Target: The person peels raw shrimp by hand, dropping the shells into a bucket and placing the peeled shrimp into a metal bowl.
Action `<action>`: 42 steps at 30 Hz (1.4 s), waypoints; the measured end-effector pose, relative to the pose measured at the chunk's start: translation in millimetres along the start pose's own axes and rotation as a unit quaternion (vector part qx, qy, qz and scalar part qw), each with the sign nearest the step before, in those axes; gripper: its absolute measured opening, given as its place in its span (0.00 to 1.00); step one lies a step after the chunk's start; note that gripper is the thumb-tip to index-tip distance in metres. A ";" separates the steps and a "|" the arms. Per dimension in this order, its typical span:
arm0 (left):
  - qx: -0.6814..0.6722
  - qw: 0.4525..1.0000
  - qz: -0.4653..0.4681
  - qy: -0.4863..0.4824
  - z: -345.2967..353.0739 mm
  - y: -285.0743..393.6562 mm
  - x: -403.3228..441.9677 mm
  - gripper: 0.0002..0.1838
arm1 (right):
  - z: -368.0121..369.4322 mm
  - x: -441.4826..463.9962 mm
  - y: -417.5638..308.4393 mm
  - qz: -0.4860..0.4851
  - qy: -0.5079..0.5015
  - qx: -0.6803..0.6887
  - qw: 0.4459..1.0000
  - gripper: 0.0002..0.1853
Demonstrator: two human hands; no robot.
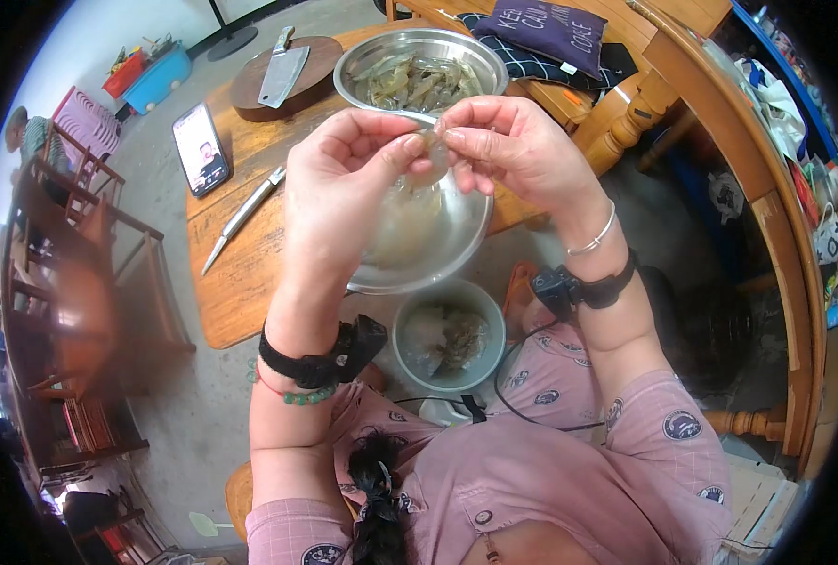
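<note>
Both hands meet above the near metal bowl (466, 231), thumbs and fingertips pinched together. Between them is a small greyish, translucent shrimp (432, 149), mostly covered by the fingers. My left hand (344, 165) grips its left side, and my right hand (523, 151) pinches it from the right. Some pale, cloudy content lies in the bowl below, partly hidden by my left hand and wrist. Behind the hands, a second metal bowl (346, 73) holds many raw, unpeeled shrimp (424, 80).
A paring knife (245, 217) and a phone (201, 148) lie on the wooden table (226, 301). A cleaver (284, 73) rests on a round chopping board (323, 71). Below the table edge, a bucket (400, 353) contains dark scraps. Cushions (551, 33) sit on the bench at right.
</note>
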State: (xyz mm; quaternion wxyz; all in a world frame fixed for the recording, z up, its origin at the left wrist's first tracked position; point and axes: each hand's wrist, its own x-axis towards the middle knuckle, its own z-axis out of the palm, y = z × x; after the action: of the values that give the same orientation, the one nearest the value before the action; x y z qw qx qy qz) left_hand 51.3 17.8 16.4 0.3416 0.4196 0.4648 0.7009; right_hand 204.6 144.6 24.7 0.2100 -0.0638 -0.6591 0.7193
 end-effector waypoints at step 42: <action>0.088 0.994 -0.065 0.018 11.9 -8.0 -3.6 0.13 | 25.6 -3.0 0.6 -0.020 0.113 -0.095 0.989 0.06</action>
State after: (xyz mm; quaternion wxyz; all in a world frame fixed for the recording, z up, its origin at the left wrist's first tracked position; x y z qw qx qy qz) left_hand 64.3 21.7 10.5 0.3404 0.4042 0.5569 0.6409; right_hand 197.7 119.8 26.7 0.2902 -0.1509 -0.6978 0.6373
